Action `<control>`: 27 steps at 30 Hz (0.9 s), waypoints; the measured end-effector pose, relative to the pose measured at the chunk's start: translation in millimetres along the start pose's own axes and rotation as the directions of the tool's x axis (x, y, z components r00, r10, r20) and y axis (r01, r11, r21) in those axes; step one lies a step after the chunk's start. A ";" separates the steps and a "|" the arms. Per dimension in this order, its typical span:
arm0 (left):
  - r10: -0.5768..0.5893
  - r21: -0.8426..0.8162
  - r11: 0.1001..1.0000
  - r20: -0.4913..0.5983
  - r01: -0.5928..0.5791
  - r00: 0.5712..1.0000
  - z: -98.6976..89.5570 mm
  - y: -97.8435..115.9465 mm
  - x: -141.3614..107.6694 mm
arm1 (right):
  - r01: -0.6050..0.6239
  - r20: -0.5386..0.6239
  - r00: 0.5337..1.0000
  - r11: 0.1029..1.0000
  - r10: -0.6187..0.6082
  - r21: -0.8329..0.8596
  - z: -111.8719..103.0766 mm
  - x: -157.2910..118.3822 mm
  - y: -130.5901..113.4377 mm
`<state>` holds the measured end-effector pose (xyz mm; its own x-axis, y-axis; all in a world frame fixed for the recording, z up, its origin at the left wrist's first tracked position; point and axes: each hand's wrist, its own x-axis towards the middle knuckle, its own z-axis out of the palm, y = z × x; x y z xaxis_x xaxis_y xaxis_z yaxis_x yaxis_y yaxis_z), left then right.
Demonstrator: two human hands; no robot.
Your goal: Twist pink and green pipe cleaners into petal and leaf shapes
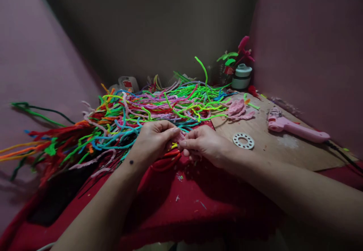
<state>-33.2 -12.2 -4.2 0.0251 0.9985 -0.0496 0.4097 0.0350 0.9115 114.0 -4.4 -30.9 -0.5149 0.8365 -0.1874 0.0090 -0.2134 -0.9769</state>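
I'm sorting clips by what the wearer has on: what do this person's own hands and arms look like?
The left hand and right hand are ungloved, and no sleeve, watch or bracelet shows on either forearm. A small, dark, round mark sits near the left wrist. Some fingers are partly hidden.
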 end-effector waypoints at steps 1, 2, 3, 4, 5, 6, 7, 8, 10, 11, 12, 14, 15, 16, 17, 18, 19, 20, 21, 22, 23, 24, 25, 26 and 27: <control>0.028 0.023 0.999 -0.020 -0.028 0.999 0.4 -1.4 0.7 | -0.011 -0.019 1.000 1.000 0.010 -0.010 0.7 -0.2 -0.2; 0.064 0.054 0.997 -0.042 -0.062 0.997 0.7 -3.2 1.6 | -0.015 -0.038 0.999 1.000 0.014 -0.024 1.3 -0.1 -0.1; 0.105 0.090 0.991 -0.063 -0.099 0.993 0.7 -5.2 2.5 | -0.013 -0.047 0.999 0.999 0.011 -0.037 1.7 0.4 0.2; 0.144 0.124 0.983 -0.078 -0.134 0.987 0.4 -7.2 3.5 | -0.010 -0.045 0.999 0.999 0.008 -0.041 1.8 1.2 1.0; 0.172 0.152 0.976 -0.084 -0.158 0.981 -0.2 -8.6 4.4 | -0.012 -0.033 0.999 0.999 0.011 -0.034 1.7 2.2 2.0; 0.184 0.171 0.971 -0.081 -0.168 0.980 -1.0 -9.3 5.1 | -0.014 -0.015 1.000 1.000 0.014 -0.017 1.4 3.4 3.2; 0.182 0.180 0.969 -0.071 -0.167 0.981 -2.0 -9.0 5.5 | -0.010 0.006 1.000 1.000 0.010 0.008 0.9 4.5 4.5; 0.173 0.184 0.970 -0.056 -0.160 0.983 -2.9 -7.9 5.6 | -0.005 0.026 1.000 0.999 0.004 0.038 0.4 5.4 5.6; 0.143 0.186 0.973 -0.032 -0.135 0.989 -4.2 -3.8 4.9 | 0.003 0.054 0.998 0.994 -0.009 0.106 -0.7 6.3 7.0; 0.132 0.181 0.975 -0.024 -0.126 0.991 -4.3 -1.6 4.3 | 0.003 0.065 0.998 0.991 -0.012 0.133 -1.1 6.2 7.1; 0.125 0.169 0.978 -0.014 -0.120 0.992 -4.2 0.4 3.6 | 0.005 0.073 0.997 0.989 -0.016 0.149 -1.4 5.8 6.8; 0.105 0.128 0.986 0.015 -0.106 0.994 -3.4 2.9 2.4 | 0.010 0.081 0.996 0.988 -0.022 0.151 -1.7 4.5 5.1; 0.096 0.103 0.990 0.029 -0.098 0.995 -3.1 3.2 2.1 | 0.016 0.079 0.996 0.989 -0.027 0.145 -1.9 4.0 4.1; 0.092 0.073 0.993 0.041 -0.095 0.995 -2.8 3.0 1.9 | 0.023 0.072 0.997 0.990 -0.033 0.142 -2.1 3.7 3.1; 0.091 0.037 0.995 0.045 -0.093 0.995 -2.7 2.4 1.9 | 0.039 0.052 0.998 0.988 -0.048 0.150 -2.5 3.7 2.1; 0.094 -0.009 0.996 0.040 -0.094 0.995 -2.7 1.5 1.9 | 0.070 0.020 0.997 0.983 -0.074 0.172 -3.1 4.0 1.4; 0.096 -0.057 0.994 0.036 -0.093 0.995 -2.6 0.5 2.0 | 0.113 -0.022 0.994 0.972 -0.111 0.206 -4.0 4.7 0.9; 0.089 -0.101 0.991 0.040 -0.085 0.995 -2.3 -0.4 2.0 | 0.164 -0.069 0.986 0.956 -0.152 0.244 -5.1 5.7 0.8; 0.073 -0.134 0.989 0.055 -0.065 0.996 -1.6 -1.2 1.9 | 0.216 -0.113 0.975 0.935 -0.192 0.280 -6.4 6.8 0.9; 0.049 -0.157 0.987 0.083 -0.035 0.995 -0.4 -1.8 1.6 | 0.259 -0.149 0.964 0.913 -0.222 0.315 -7.8 8.0 1.4; 0.021 -0.167 0.986 0.122 -0.001 0.992 1.3 -2.2 1.0 | 0.287 -0.175 0.955 0.893 -0.240 0.346 -9.2 9.3 2.1; -0.001 -0.172 0.985 0.167 0.030 0.986 3.5 -2.6 0.3 | 0.301 -0.186 0.951 0.878 -0.247 0.372 -10.4 10.5 3.1; -0.015 -0.178 0.983 0.203 0.052 0.979 6.0 -2.8 -0.4 | 0.308 -0.189 0.949 0.867 -0.251 0.392 -11.4 11.5 4.2; -0.016 -0.185 0.981 0.228 0.059 0.974 8.6 -3.0 -1.1 | 0.310 -0.187 0.949 0.858 -0.254 0.410 -12.1 12.5 5.2; -0.007 -0.186 0.981 0.242 0.054 0.970 11.1 -3.2 -1.7 | 0.307 -0.179 0.951 0.851 -0.253 0.425 -12.4 13.3 6.2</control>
<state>-24.4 -14.4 -11.6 0.2422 0.9580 -0.1536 0.2333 0.0961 0.9676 117.8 11.6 -40.7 -0.3381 0.9397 0.0504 -0.5149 -0.1400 -0.8457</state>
